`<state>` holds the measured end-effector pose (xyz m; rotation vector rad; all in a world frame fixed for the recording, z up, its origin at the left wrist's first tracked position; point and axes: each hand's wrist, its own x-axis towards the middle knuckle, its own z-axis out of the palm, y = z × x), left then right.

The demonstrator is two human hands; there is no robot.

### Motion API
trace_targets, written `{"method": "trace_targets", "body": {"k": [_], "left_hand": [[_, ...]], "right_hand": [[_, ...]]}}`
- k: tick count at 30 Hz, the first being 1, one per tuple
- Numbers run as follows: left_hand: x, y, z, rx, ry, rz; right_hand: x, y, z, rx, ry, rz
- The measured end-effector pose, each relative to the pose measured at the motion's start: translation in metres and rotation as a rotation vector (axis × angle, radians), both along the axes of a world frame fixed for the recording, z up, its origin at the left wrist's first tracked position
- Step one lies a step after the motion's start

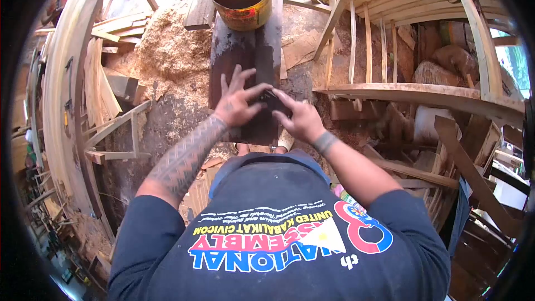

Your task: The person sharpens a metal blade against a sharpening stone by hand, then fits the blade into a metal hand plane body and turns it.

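My left hand [238, 103] is over a dark, wet board [237, 58], its fingers spread. Its index fingertip reaches toward a small dark object at my right fingertips. My right hand [302, 118] is closed, index finger extended and thumb below, around that dark piece; its kind is too hard to make out. Beneath the fingers a darker rectangular patch or block [267, 58] lies along the board's right side. At the board's far end stands an open round can [243, 18], stained yellow and red, with brownish liquid inside.
Wood shavings [170, 50] cover the ground left of the board. A wooden slatted frame [401, 89] stands at the right, with sacks [440, 75] behind it. Long planks [69, 89] lean along the left side. A small wooden trestle [120, 134] stands near my left arm.
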<state>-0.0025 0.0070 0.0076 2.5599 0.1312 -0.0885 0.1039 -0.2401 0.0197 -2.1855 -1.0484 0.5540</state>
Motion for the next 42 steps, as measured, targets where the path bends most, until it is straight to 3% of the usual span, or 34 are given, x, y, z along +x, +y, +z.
{"method": "trace_targets", "body": {"k": [2, 4, 5, 8, 9, 10, 12, 13, 14, 15, 18, 20, 23, 24, 26, 28, 29, 30, 32, 33, 34, 36, 39, 40, 42], "left_hand": [[-0.001, 0.000, -0.009, -0.036, -0.074, 0.020], [0.036, 0.028, -0.005, 0.122, -0.090, 0.059], [0.046, 0.048, -0.018, -0.036, -0.248, 0.034], [0.020, 0.024, -0.013, 0.013, -0.105, 0.040], [0.005, 0.010, -0.004, 0.010, -0.022, 0.022], [-0.009, -0.003, -0.003, -0.021, -0.015, 0.024], [-0.001, 0.003, -0.004, 0.003, -0.016, 0.046], [0.013, 0.018, -0.008, 0.056, -0.105, 0.047], [0.027, 0.037, -0.014, 0.106, -0.196, 0.049], [0.034, 0.042, -0.014, 0.000, -0.204, 0.069], [0.005, 0.010, -0.008, -0.006, -0.084, 0.108], [-0.017, -0.010, -0.008, -0.024, -0.063, 0.060], [0.016, 0.017, -0.013, 0.054, -0.105, 0.113], [0.033, 0.035, -0.017, 0.066, -0.190, 0.102], [0.033, 0.033, -0.020, 0.045, -0.180, 0.143], [0.006, 0.013, -0.017, -0.003, -0.124, 0.077], [-0.006, 0.000, -0.009, 0.000, -0.011, 0.065], [-0.013, -0.010, -0.004, -0.041, 0.004, 0.081], [0.005, 0.010, -0.019, 0.018, -0.111, 0.092], [0.024, 0.024, -0.016, 0.077, -0.140, 0.105], [0.037, 0.039, -0.024, -0.090, -0.285, 0.092], [0.031, 0.023, -0.009, 0.030, -0.162, 0.154], [-0.008, -0.009, -0.005, -0.009, -0.059, 0.057], [-0.013, -0.015, -0.005, -0.056, -0.050, 0.086], [0.013, 0.006, -0.017, 0.016, -0.142, 0.125]], "right_hand": [[0.005, 0.006, -0.007, 0.064, -0.042, -0.002], [0.028, 0.045, 0.003, 0.013, -0.074, -0.084], [0.038, 0.058, 0.005, 0.002, -0.103, -0.085], [0.018, 0.031, -0.008, 0.046, -0.149, -0.055], [0.007, 0.012, -0.007, 0.018, -0.034, -0.008], [-0.003, 0.003, -0.004, 0.166, 0.038, 0.002], [0.008, 0.014, -0.007, -0.041, 0.018, 0.005], [0.016, 0.032, -0.003, 0.049, -0.111, -0.018], [0.031, 0.052, 0.015, -0.150, -0.004, -0.037], [0.030, 0.052, 0.010, -0.072, -0.019, -0.057], [0.012, 0.028, -0.003, 0.041, -0.099, -0.024], [-0.002, 0.001, -0.003, 0.050, 0.016, 0.015], [0.022, 0.039, -0.004, 0.041, -0.088, -0.044], [0.037, 0.059, 0.012, -0.087, -0.101, -0.073], [0.037, 0.057, 0.004, 0.058, -0.029, -0.079], [0.018, 0.025, -0.016, 0.083, -0.134, -0.003], [0.006, 0.009, -0.007, -0.011, -0.024, 0.011], [0.000, 0.005, -0.005, 0.074, -0.014, 0.010], [0.018, 0.025, -0.018, 0.110, -0.121, 0.001], [0.028, 0.043, -0.008, -0.008, -0.070, -0.051], [0.040, 0.058, -0.008, 0.043, -0.056, -0.075], [0.031, 0.051, 0.001, 0.025, -0.064, -0.094], [0.003, 0.004, 0.000, -0.011, -0.019, 0.015], [0.000, 0.001, 0.000, 0.028, 0.033, -0.002], [0.023, 0.028, -0.019, -0.007, -0.118, -0.036]]}}
